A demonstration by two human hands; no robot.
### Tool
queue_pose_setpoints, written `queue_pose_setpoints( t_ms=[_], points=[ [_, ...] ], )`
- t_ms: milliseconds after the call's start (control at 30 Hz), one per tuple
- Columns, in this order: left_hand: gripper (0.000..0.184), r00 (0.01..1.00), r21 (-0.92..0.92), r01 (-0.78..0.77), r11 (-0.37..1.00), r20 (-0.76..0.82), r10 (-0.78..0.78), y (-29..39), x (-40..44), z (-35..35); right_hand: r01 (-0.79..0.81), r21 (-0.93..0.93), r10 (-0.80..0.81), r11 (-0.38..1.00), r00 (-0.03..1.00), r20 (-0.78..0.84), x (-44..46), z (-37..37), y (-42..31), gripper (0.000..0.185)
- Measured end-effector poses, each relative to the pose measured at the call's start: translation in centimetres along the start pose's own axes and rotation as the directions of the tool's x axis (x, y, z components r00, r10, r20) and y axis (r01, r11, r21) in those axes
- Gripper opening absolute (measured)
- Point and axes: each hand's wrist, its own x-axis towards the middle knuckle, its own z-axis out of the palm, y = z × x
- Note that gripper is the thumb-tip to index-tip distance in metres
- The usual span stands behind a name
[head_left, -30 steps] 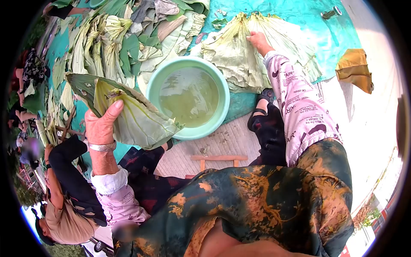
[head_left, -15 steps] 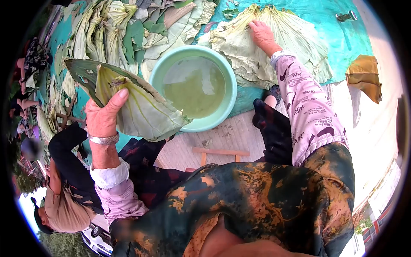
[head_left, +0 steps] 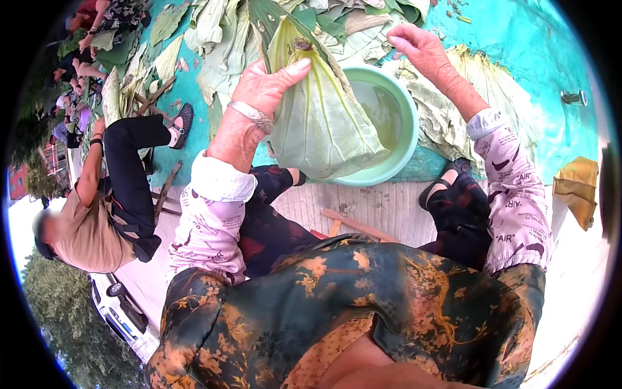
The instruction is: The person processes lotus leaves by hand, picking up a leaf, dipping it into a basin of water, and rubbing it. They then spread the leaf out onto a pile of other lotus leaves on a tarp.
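Green leaf [head_left: 324, 129] is over the near left part of the basin [head_left: 411, 129]; we clamp it in our left hand [head_left: 262, 87] and hover our right hand [head_left: 427, 55], fingertips slightly apart, past its far right side.

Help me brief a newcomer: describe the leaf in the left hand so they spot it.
Find the pale green basin of water on the turquoise sheet. The left hand holds the leaf up, hiding the basin's left side. It is a folded fan with a brown stub near its top, raised off the sheet, unlike the leaves lying nearby.
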Motion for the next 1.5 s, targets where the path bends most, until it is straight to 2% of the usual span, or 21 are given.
queue_pose_setpoints(
  t_ms=[100,200,300,433,533,600,633,667,700,733,767,833,900,933,1033,1067,1100,1167,1200,1267,1500],
  points=[
    [0.030,0.999,0.003,-0.019,1.000,-0.031,0.019,-0.5,1.2,0.3,0.082,0.230,-0.110,0.970,0.988,0.109,-1.0,1.6,-8.2,0.021],
    [0.031,0.999,0.036,-0.030,0.999,-0.030,0.031,-0.8,2.2,0.1,0.105,0.024,-0.107,0.994,0.982,0.156,-1.4,3.4,-10.7,0.039],
    [0.032,0.999,0.008,-0.037,0.999,0.014,0.037,-1.3,3.1,0.8,0.037,-0.164,-0.007,0.986,0.984,0.175,-0.9,4.4,-10.3,0.039],
    [0.037,1.000,-0.036,0.003,0.999,0.023,-0.003,-1.8,4.0,0.5,0.045,-0.195,-0.023,0.980,0.994,0.110,-0.9,4.0,-9.4,0.032],
    [0.044,0.974,-0.027,-0.094,0.995,-0.211,0.086,-2.0,4.8,0.0,0.043,0.018,-0.046,0.999,0.986,0.158,-0.8,3.1,-8.0,0.026],
    [0.057,0.922,0.060,-0.110,0.992,-0.366,0.125,-2.7,6.1,-2.1,0.035,0.034,-0.041,0.999,0.984,0.173,-0.7,2.4,-6.5,0.019],
    [0.047,0.912,0.011,-0.138,0.990,-0.388,0.131,-2.4,7.1,-2.8,-0.030,0.211,-0.016,0.977,0.976,0.217,-0.5,2.3,-6.4,0.018],
    [0.061,0.849,0.053,-0.165,0.985,-0.501,0.170,-3.0,8.0,-3.8,-0.096,0.173,0.058,0.980,0.975,0.212,-0.8,1.8,-6.6,0.018],
    [0.067,0.873,-0.063,-0.302,0.951,-0.419,0.250,-2.4,7.5,-4.1,-0.168,0.138,0.137,0.976,0.968,0.210,-1.3,1.4,-8.0,0.017],
    [0.062,0.823,-0.034,-0.366,0.930,-0.477,0.307,-1.7,6.9,-4.1,-0.242,0.343,0.133,0.908,0.941,0.312,-0.7,1.7,-6.7,0.020],
    [0.051,0.796,0.016,-0.378,0.926,-0.505,0.334,-1.0,6.9,-4.9,-0.319,0.310,0.205,0.896,0.914,0.350,-0.6,1.8,-5.6,0.018],
    [0.036,0.729,0.047,-0.526,0.849,-0.488,0.479,0.4,5.5,-5.5,-0.053,0.285,-0.037,0.957,0.953,0.301,-0.4,3.0,-3.3,0.019],
    [0.035,0.595,0.098,-0.663,0.742,-0.533,0.602,1.5,4.9,-6.3,0.068,-0.180,-0.016,0.981,0.961,0.278,-0.8,3.2,-3.6,0.018],
    [0.035,0.613,0.082,-0.638,0.766,-0.547,0.570,2.1,4.4,-6.4,0.123,-0.399,-0.014,0.909,0.964,0.265,-0.9,3.4,-3.9,0.019],
    [0.035,0.638,0.069,-0.579,0.812,-0.582,0.504,2.9,3.7,-6.5,0.124,-0.311,-0.074,0.942,0.983,0.166,-3.4,7.0,0.6,0.018],
    [0.036,0.624,0.087,-0.574,0.814,-0.597,0.504,3.0,4.1,-6.6,0.097,-0.361,-0.003,0.927,0.968,0.252,-4.1,7.8,0.8,0.019],
    [0.036,0.611,0.105,-0.568,0.816,-0.611,0.503,2.9,4.3,-6.7,0.256,-0.419,-0.159,0.871,0.955,0.252,-5.1,9.0,2.5,0.019],
    [0.037,0.607,0.105,-0.630,0.769,-0.551,0.572,2.8,3.1,-5.5,0.376,-0.439,-0.172,0.816,0.883,0.436,-6.9,10.7,4.4,0.019],
    [0.038,0.602,0.103,-0.660,0.745,-0.520,0.605,2.8,2.7,-5.0,0.368,-0.466,-0.120,0.805,0.870,0.478,-7.9,11.8,5.8,0.020],
    [0.038,0.759,-0.121,-0.555,0.823,-0.479,0.441,2.5,6.5,-10.1,0.352,-0.515,-0.010,0.782,0.833,0.554,-10.2,14.1,8.4,0.022],
    [0.038,0.697,0.033,-0.546,0.837,-0.537,0.475,2.9,3.0,-5.9,0.416,-0.683,0.128,0.601,0.792,0.596,-16.9,18.5,14.2,0.043]
  ],
)
